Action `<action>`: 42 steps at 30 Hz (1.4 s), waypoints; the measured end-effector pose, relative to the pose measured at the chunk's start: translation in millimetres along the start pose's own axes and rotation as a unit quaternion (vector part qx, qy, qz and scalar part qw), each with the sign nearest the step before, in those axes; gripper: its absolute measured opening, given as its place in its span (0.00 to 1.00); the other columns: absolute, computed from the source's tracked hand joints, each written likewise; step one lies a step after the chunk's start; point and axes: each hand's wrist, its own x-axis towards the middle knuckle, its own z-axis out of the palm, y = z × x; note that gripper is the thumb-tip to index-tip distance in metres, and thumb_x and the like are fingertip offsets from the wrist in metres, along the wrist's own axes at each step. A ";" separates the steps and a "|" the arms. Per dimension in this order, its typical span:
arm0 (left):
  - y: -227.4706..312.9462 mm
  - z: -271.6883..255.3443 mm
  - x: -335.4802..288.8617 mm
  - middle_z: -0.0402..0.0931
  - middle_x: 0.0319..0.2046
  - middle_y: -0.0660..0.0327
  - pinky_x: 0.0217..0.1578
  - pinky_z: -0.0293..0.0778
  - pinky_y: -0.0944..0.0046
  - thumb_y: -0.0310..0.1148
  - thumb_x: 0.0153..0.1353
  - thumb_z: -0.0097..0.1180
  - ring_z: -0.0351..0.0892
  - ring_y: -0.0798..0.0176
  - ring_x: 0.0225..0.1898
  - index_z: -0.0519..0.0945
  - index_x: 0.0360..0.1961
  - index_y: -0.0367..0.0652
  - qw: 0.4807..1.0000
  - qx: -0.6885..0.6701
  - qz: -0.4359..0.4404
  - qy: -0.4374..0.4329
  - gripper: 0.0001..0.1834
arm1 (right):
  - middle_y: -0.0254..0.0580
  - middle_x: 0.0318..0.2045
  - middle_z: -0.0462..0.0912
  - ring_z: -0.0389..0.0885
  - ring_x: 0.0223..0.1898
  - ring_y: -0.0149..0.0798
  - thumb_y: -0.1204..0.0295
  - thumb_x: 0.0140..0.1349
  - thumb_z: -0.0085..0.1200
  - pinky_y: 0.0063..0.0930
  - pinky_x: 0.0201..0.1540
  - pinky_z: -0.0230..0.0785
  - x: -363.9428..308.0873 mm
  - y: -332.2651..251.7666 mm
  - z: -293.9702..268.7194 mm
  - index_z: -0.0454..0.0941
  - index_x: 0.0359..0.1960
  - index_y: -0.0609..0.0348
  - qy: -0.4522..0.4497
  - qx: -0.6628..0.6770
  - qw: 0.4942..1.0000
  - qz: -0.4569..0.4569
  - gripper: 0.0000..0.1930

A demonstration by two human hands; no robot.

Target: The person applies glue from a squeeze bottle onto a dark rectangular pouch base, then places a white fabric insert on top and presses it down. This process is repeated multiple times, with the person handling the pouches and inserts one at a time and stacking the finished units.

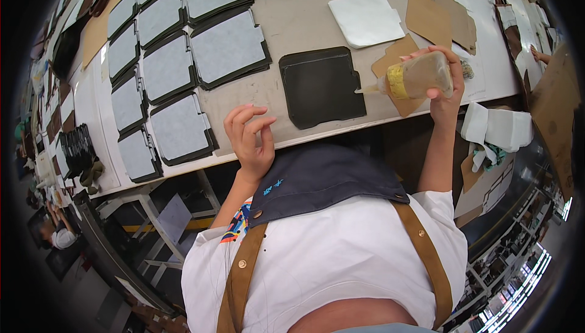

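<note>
My right hand [446, 86] is wrapped round a cloudy squeeze glue bottle [426, 76] with yellow tape near its neck. The bottle lies tilted on its side, and its thin nozzle points left at the notched right edge of a black flat panel [322, 88]. Whether the tip touches the panel, I cannot tell. That panel rests by itself near the table's front edge. Left of it, my left hand [248, 135] is raised at the table edge with fingers loosely curled and apart, holding nothing.
Rows of black panels topped with pale grey sheets [228, 49] cover the table's left side. A stack of white sheets [367, 19] and several brown card pieces [429, 17] lie at the back right. White foam-like pieces [498, 127] sit below the table edge at right. Other people work farther off.
</note>
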 end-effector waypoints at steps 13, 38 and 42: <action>1.5 0.6 -1.4 0.80 0.46 0.57 0.56 0.68 0.51 0.15 0.56 0.58 0.74 0.46 0.55 0.80 0.39 0.44 1.000 -0.001 0.001 0.004 0.12 | 0.51 0.47 0.82 0.85 0.49 0.53 0.35 0.46 0.71 0.46 0.57 0.78 -43.1 3.6 -14.4 0.69 0.61 0.63 0.071 -0.046 0.996 0.043 0.51; 0.8 1.3 -2.6 0.80 0.47 0.57 0.57 0.68 0.50 0.16 0.56 0.58 0.73 0.46 0.55 0.81 0.38 0.44 0.999 -0.005 0.027 0.017 0.11 | 0.56 0.54 0.72 0.78 0.56 0.51 0.59 0.59 0.70 0.49 0.62 0.73 -147.1 -4.5 59.2 0.57 0.59 0.61 0.255 -0.110 0.956 -0.095 0.38; 0.7 1.6 -2.9 0.80 0.46 0.57 0.58 0.68 0.50 0.16 0.56 0.58 0.73 0.47 0.56 0.81 0.38 0.44 0.999 -0.003 0.028 0.017 0.12 | 0.56 0.54 0.71 0.79 0.56 0.52 0.60 0.59 0.71 0.50 0.62 0.73 -147.3 -3.5 65.9 0.56 0.58 0.60 0.233 -0.106 0.961 -0.107 0.37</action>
